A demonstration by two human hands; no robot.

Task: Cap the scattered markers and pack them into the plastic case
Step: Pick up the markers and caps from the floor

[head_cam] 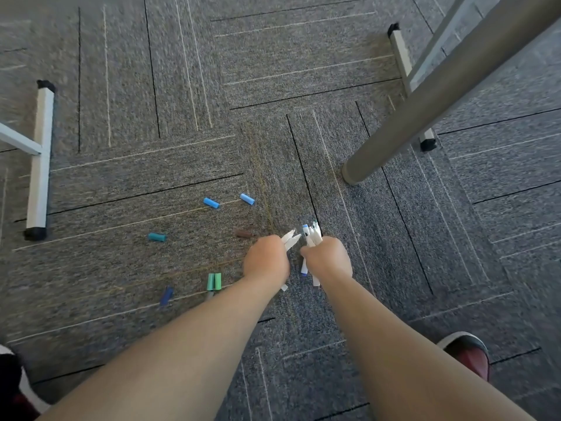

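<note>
**Carpet floor: uncapped markers in both fists, caps loose to the left**

Head view. Grey carpet tiles (121, 86) with thin dark and pale lines cover the whole floor. A round grey table leg (425, 110) stands at upper right, its foot on the carpet beyond the hands. A white frame foot (39, 165) with black end caps lies at far left, and a second white foot (403, 59) lies behind the table leg. The toe of a red shoe (469, 354) shows at lower right. A dark shoe (12, 378) shows at the lower left edge.

Both bare forearms reach forward and down, fists close together near the frame's centre.

- The left hand (266, 259) is curled tight around the left-hand markers (290, 238). These are white barrels whose pointed ends stick out beyond the knuckles, with one end showing below the fist.
- The right hand (328, 259) is curled around the right-hand markers (312, 233), a fuller bundle. Tips fan out above the fist, at least one of them blue, and barrel ends hang below it.
- The two bundles sit just beside each other. Whether they touch cannot be told.

Loose caps lie on the carpet left of the hands:

- brown cap (243, 233), nearest the left fist
- pair of green caps (214, 281), side by side
- dark blue cap (166, 295), blurred
- teal cap (157, 237)
- two light blue caps (211, 202), farthest away
</note>
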